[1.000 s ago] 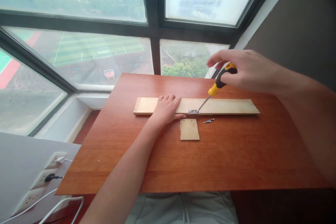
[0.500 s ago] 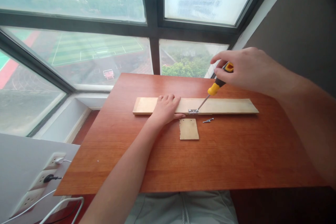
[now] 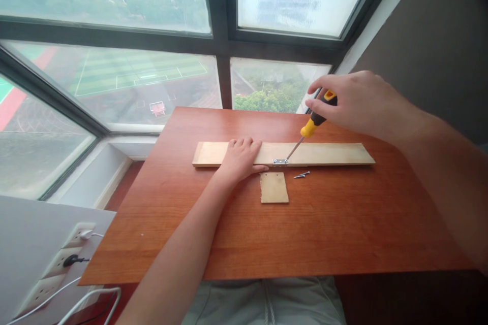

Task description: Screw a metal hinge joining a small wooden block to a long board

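A long pale wooden board (image 3: 328, 153) lies across the table. My left hand (image 3: 241, 157) grips it left of the middle, fingers over its top and thumb along the front edge. At that edge sits a small metal hinge (image 3: 280, 162). My right hand (image 3: 343, 99) is closed around the black and yellow handle of a screwdriver (image 3: 313, 121), which tilts down to the left. Its tip meets the right end of the hinge; any screw under the tip is too small to make out. In front lies a small wooden piece (image 3: 274, 188) with two holes.
Loose screws (image 3: 302, 175) lie right of the small wooden piece on the reddish-brown table (image 3: 343, 228). Windows (image 3: 148, 71) rise behind the table's far edge. Wall sockets (image 3: 59, 260) with plugs and cables are at the lower left.
My right hand and the screwdriver have shifted very slightly, with the fingers turned a little on the handle. The left hand stays in place on the board.
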The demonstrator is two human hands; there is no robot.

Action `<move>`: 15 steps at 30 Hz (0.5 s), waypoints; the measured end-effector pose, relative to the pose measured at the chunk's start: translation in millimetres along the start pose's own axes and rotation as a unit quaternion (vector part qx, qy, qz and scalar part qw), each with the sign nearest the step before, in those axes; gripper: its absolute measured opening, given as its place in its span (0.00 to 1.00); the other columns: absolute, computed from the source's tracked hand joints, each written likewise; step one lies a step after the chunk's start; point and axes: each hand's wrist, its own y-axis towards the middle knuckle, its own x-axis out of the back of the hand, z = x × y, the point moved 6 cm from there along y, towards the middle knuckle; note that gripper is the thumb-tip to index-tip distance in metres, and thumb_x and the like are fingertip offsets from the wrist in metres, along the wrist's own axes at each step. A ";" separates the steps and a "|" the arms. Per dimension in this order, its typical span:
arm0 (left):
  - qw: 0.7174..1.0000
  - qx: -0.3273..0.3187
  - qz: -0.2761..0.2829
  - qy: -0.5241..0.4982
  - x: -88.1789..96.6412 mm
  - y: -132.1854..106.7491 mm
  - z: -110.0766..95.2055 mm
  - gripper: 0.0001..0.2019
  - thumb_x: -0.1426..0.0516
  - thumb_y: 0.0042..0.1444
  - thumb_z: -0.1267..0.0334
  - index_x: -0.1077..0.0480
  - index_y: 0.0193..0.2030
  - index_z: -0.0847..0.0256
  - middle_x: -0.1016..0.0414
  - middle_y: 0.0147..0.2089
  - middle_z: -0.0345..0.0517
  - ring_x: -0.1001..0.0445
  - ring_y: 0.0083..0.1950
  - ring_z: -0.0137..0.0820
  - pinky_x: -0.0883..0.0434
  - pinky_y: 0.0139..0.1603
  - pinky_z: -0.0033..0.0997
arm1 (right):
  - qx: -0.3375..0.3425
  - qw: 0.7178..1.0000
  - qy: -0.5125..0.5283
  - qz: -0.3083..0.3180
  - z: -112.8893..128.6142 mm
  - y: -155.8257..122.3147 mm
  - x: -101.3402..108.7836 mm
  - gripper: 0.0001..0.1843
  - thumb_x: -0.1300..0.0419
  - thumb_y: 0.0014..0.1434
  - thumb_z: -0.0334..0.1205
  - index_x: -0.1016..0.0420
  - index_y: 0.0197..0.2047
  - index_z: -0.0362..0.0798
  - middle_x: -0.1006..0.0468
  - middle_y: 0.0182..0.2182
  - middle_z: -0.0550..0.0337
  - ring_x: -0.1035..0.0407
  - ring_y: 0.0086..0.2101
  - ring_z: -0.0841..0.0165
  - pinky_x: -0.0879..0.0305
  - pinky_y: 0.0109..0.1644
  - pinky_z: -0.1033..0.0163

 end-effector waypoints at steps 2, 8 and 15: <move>1.000 -0.002 0.000 0.004 0.2 0.0 -0.3 0.34 0.41 0.54 0.37 0.37 0.59 0.59 0.32 0.54 0.57 0.34 0.54 0.48 0.41 0.56 0.44 | 0.057 0.997 0.058 0.017 3.8 -1.0 2.1 0.17 0.45 0.58 0.45 0.24 0.48 0.53 0.19 0.40 0.56 0.27 0.38 0.58 0.36 0.40 0.55; 1.000 -0.002 -0.001 0.005 1.3 -0.3 -0.3 0.34 0.41 0.53 0.37 0.38 0.59 0.59 0.32 0.54 0.57 0.33 0.54 0.47 0.41 0.56 0.43 | 0.122 0.984 0.119 0.049 9.4 -4.8 6.6 0.16 0.45 0.57 0.43 0.25 0.48 0.53 0.21 0.47 0.56 0.27 0.42 0.59 0.35 0.43 0.55; 1.000 -0.001 -0.002 -0.002 -0.2 0.2 0.1 0.34 0.40 0.53 0.38 0.37 0.58 0.58 0.32 0.54 0.57 0.33 0.54 0.48 0.41 0.56 0.44 | 0.022 0.997 0.069 0.003 -0.8 -2.1 1.3 0.16 0.42 0.58 0.51 0.24 0.46 0.55 0.18 0.36 0.58 0.26 0.36 0.58 0.36 0.40 0.54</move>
